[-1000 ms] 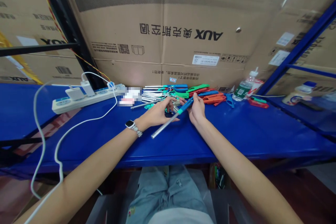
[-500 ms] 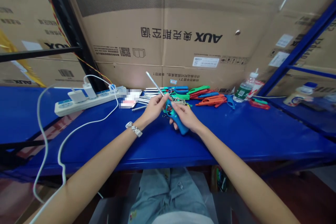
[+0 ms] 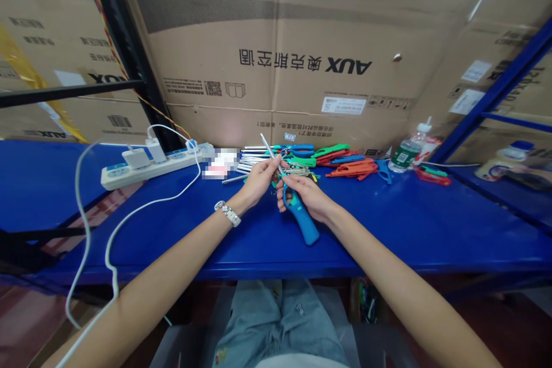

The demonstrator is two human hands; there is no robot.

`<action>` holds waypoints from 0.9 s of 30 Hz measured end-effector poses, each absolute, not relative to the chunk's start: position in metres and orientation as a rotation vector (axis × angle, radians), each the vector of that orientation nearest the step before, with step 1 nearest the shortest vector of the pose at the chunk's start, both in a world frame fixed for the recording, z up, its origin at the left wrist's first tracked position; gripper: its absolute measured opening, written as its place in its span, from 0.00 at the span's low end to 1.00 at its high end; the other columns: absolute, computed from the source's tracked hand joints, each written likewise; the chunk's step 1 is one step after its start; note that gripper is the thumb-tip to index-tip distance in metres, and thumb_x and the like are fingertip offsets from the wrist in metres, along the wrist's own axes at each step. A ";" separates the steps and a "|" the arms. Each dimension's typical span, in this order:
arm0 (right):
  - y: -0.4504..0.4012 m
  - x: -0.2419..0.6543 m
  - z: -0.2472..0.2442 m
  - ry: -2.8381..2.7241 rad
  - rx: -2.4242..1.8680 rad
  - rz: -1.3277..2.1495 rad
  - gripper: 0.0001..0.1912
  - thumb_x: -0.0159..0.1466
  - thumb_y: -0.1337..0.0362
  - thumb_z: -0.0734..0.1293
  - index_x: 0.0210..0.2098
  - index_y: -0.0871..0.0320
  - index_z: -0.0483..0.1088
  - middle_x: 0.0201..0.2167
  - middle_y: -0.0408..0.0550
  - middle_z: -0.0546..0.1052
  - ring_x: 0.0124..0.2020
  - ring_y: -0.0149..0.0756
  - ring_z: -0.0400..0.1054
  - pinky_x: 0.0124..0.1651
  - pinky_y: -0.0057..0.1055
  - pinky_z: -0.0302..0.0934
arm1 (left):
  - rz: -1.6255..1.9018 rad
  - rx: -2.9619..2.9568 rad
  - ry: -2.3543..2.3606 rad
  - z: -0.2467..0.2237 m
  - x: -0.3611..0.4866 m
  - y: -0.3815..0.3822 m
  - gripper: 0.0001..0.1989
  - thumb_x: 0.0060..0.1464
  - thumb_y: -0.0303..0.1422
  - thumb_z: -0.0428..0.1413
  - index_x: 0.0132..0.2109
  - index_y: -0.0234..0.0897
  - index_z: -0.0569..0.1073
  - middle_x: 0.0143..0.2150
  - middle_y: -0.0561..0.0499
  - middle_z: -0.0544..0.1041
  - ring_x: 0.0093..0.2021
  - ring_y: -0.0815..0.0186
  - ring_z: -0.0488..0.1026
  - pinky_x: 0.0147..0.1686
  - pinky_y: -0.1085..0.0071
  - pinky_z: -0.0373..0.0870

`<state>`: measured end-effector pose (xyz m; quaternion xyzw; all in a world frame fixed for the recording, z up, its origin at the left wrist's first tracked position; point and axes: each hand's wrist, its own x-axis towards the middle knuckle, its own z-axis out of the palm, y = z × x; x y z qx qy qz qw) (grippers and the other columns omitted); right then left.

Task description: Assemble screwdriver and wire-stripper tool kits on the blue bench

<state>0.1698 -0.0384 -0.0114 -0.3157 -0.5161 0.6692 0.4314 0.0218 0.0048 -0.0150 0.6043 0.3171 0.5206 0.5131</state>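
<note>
A long-necked gas lighter (image 3: 305, 223) with a blue handle and green trigger part slants over the blue table, its handle end toward me. My left hand (image 3: 260, 180) is closed, pinching the silver tube near where it meets the body. Around the front of the blue body, my right hand (image 3: 307, 194) is wrapped, fingers curled beneath it. Just beyond my hands lie several silver tubes (image 3: 254, 156), blue lighter handles (image 3: 302, 148), and red and orange handle shells (image 3: 353, 169). My fingers hide the joint between tube and body.
A white power strip (image 3: 129, 173) with plugged-in chargers and a white cable (image 3: 150, 201) lies left. At right stand a clear bottle with a green label (image 3: 403, 156) and a blue-capped bottle (image 3: 502, 164). A large cardboard box (image 3: 207, 34) walls the back.
The lighter's handle has swung lower toward me and shows more fully below my right hand. My left hand has slid up slightly along the tube. The view has shifted a little.
</note>
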 end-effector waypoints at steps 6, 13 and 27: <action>-0.041 0.167 -0.005 -1.251 -0.868 1.702 0.19 0.62 0.47 0.71 0.33 0.57 0.66 0.19 0.36 0.69 0.15 0.27 0.63 0.13 0.21 0.55 | 1.275 1.390 0.743 -0.013 0.025 0.003 0.23 0.59 0.53 0.58 0.32 0.36 0.74 0.19 0.55 0.69 0.20 0.73 0.65 0.22 0.73 0.60; -0.041 0.165 -0.003 -1.256 -0.943 1.700 0.22 0.63 0.42 0.69 0.36 0.53 0.63 0.16 0.32 0.65 0.11 0.25 0.57 0.11 0.20 0.51 | 1.253 1.410 0.715 -0.011 0.028 0.003 0.24 0.57 0.54 0.59 0.31 0.36 0.75 0.20 0.55 0.67 0.21 0.72 0.63 0.24 0.72 0.61; -0.041 0.175 -0.004 -1.191 -0.858 1.795 0.15 0.68 0.50 0.65 0.41 0.56 0.68 0.17 0.37 0.70 0.13 0.30 0.63 0.14 0.23 0.57 | 1.253 1.170 0.595 -0.006 0.015 0.004 0.15 0.55 0.43 0.65 0.37 0.36 0.73 0.35 0.50 0.75 0.33 0.70 0.72 0.32 0.73 0.70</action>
